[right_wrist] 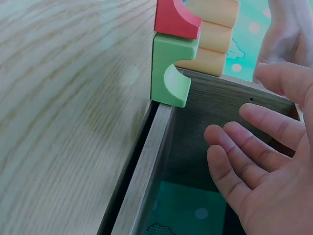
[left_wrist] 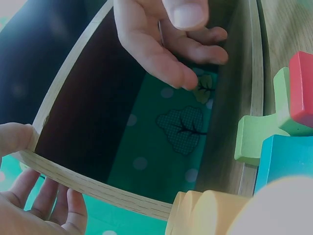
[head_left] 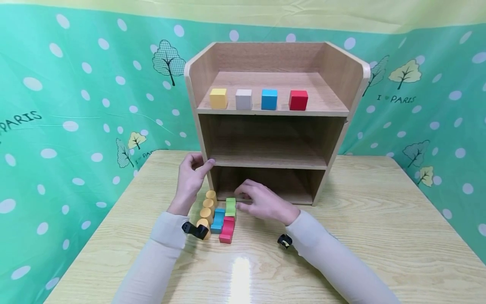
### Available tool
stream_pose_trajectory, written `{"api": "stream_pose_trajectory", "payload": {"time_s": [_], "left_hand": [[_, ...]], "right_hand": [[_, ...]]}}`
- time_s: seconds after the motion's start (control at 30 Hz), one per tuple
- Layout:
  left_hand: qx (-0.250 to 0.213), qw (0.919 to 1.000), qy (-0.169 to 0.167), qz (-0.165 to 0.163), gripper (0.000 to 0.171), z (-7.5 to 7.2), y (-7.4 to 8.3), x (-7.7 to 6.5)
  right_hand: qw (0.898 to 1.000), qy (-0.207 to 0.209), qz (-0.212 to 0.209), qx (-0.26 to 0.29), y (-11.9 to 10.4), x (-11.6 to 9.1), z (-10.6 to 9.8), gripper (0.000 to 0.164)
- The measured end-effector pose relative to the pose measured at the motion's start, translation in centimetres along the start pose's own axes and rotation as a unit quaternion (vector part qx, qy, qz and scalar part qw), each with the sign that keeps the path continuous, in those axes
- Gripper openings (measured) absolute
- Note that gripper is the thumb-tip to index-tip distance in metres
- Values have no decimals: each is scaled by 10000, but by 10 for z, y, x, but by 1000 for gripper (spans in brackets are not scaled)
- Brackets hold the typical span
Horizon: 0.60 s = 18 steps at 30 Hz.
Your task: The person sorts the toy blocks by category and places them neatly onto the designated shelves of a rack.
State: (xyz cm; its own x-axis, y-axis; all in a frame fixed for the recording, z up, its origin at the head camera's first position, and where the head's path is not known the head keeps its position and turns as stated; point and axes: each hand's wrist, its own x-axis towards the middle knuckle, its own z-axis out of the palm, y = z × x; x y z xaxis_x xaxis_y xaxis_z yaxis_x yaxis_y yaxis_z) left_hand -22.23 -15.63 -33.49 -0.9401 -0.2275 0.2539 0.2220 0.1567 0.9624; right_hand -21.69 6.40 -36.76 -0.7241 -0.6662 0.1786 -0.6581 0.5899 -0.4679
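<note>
My left hand (head_left: 191, 179) holds the left side panel of a small wooden shelf unit (head_left: 265, 161), its thumb on the front edge and its fingers around the outer face. My right hand (head_left: 265, 203) hovers in front of the bottom compartment with fingers loosely bent and nothing in them. Just left of its fingertips stands a green block with a curved cut-out (right_wrist: 161, 63), at the unit's lower front edge. A blue arch-like block (head_left: 218, 219) and a red one (head_left: 228, 230) sit closer to me, beside the green one.
Several yellow cylinders (head_left: 208, 204) stand in a row left of the curved blocks. On the top shelf are a yellow cube (head_left: 218, 99), a white cube (head_left: 244, 99), a blue cube (head_left: 269, 99) and a red cube (head_left: 298, 100). A patterned green cloth (head_left: 95, 101) hangs behind the table (head_left: 379, 236).
</note>
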Motion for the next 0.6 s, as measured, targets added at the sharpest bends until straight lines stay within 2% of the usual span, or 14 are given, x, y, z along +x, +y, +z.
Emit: {"api": "stream_pose_trajectory", "payload": {"time_s": [0.27, 0.6], "left_hand": [[-39, 10000, -13, 17, 40, 0, 0, 1], [-8, 10000, -19, -3, 41, 0, 0, 0]], "right_hand": [[9993, -290, 215, -1, -1, 5, 5, 41], [9982, -534, 238, -158, -1, 11, 10, 43]]}}
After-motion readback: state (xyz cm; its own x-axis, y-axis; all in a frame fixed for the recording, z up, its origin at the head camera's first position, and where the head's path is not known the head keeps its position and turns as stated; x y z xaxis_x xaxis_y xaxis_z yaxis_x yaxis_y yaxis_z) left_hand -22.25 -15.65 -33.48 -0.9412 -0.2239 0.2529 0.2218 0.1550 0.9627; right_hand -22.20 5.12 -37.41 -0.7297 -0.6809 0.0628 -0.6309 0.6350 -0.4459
